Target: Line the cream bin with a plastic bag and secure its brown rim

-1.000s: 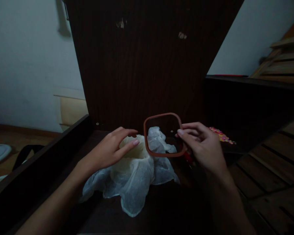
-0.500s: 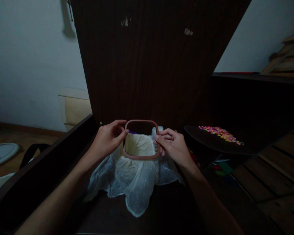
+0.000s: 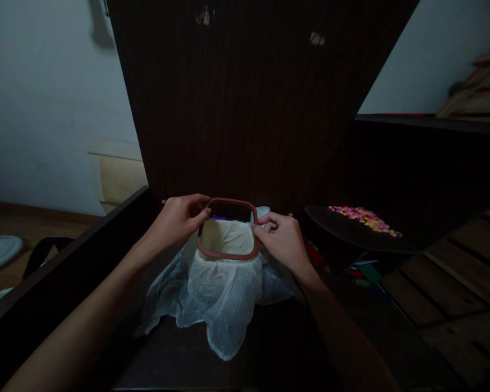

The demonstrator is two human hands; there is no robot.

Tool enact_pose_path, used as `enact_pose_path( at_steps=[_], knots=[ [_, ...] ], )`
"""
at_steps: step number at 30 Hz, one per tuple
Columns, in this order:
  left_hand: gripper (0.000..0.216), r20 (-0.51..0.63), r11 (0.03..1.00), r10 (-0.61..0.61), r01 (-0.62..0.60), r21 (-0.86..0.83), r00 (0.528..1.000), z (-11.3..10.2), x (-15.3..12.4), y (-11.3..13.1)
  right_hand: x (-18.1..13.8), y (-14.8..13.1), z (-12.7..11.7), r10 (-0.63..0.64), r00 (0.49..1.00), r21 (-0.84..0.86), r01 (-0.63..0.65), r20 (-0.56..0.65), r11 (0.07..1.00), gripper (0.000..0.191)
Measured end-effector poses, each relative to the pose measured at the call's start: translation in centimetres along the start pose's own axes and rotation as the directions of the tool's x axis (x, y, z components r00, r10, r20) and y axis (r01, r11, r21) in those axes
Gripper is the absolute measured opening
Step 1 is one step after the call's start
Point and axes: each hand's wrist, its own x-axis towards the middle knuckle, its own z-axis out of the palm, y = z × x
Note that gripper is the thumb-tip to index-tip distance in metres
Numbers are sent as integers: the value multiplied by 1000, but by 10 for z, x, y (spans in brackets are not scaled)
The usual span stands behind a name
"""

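Note:
A reddish-brown, rounded-square frame (image 3: pixel 228 256) is held by its two sides between my hands. My left hand (image 3: pixel 183 212) pinches its upper left side with thumb and fingers. On the right side, my right hand (image 3: pixel 281 234) grips it, thumb towards me. Thin, whitish cloth (image 3: pixel 226 296) drapes over a container below, whose own walls are covered. The cloth sinks inward inside the frame's outline, and its loose edges hang down onto the dark surface. The frame's near side looks close to the cloth-covered rim; I cannot tell whether it touches.
A tall dark wooden panel (image 3: pixel 245 109) rises behind. To the right, a dark curved shelf (image 3: pixel 330 228) bears a heap of small pink and yellow pieces (image 3: pixel 365 219). A dark raised edge (image 3: pixel 85 245) runs along the left. Wooden slats (image 3: pixel 449 283) lie at lower right.
Both hands have lowered the frame towards the cloth-covered container and tilted it flatter. The whole view has shifted slightly.

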Motion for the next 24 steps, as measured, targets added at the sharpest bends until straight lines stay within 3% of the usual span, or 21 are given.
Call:
enact_pose_path(
  at_steps=[6,15,24],
  knots=[
    [34,135,996,-4,-8,85,991,7,-6,-9,-2,2,2,-14,999,-140,22,52,990,8],
    [30,97,992,16,-28,122,995,17,-8,-14,-6,13,9,27,996,-177,-13,80,984,7],
    [32,64,999,-14,11,45,998,25,-10,-21,-14,22,18,54,995,-103,-46,80,994,11]
  ],
)
